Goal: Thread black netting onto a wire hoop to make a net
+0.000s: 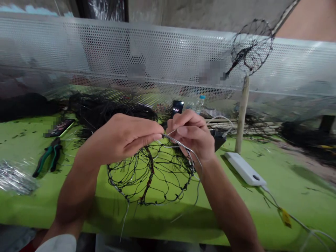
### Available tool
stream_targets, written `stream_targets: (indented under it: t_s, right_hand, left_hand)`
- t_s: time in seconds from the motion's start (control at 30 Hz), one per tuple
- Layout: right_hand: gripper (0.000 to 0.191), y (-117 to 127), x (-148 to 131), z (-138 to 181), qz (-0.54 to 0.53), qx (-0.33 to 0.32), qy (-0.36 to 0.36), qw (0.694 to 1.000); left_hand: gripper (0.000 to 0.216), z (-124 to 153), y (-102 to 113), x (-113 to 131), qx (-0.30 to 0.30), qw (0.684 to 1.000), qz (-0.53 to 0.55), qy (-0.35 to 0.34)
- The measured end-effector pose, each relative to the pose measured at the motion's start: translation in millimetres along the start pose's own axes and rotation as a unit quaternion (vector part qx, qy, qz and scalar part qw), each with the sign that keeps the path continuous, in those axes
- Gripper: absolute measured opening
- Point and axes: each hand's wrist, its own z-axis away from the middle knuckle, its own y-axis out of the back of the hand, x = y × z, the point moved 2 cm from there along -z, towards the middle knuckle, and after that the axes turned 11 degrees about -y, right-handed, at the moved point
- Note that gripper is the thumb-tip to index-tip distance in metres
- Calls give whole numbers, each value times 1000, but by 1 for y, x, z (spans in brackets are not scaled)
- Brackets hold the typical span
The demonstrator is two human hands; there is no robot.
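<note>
I hold a round wire ring strung with black netting [152, 175] above the green table [283, 196]. My left hand [123, 138] pinches the ring's upper rim with thumb and forefinger. My right hand [194, 134] grips the same rim just to the right and holds a thin silver wire [172, 139] that runs between both hands. Loose wire ends hang down from the ring's lower edge.
Green-handled pliers [48, 157] and a bag of silver wire pieces [13, 176] lie at left. A white power bank [245, 168] lies at right beside a wooden post [242, 115] carrying another netted ring [252, 45]. A perforated metal screen [105, 52] stands behind; black netting piles [99, 108] lie along it.
</note>
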Motion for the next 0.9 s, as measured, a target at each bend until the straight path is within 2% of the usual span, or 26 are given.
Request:
stream_targets:
  t_s: [0.2, 0.37, 0.73, 0.9]
  right_hand:
    - [13, -12, 14, 4, -102, -94, -70, 988]
    - [13, -16, 12, 7, -115, -78, -147, 979]
    - [3, -4, -15, 14, -66, -77, -250, 963]
    - [9, -5, -23, 18, -21, -68, -252, 965]
  left_hand:
    - [25, -4, -1, 1, -19, 1000, 2, -11]
    - [29, -1, -2, -1, -32, 999, 0, -6]
    - [25, -6, -8, -1, -87, 996, -8, 14]
    - [22, -5, -10, -2, -86, 996, -22, 15]
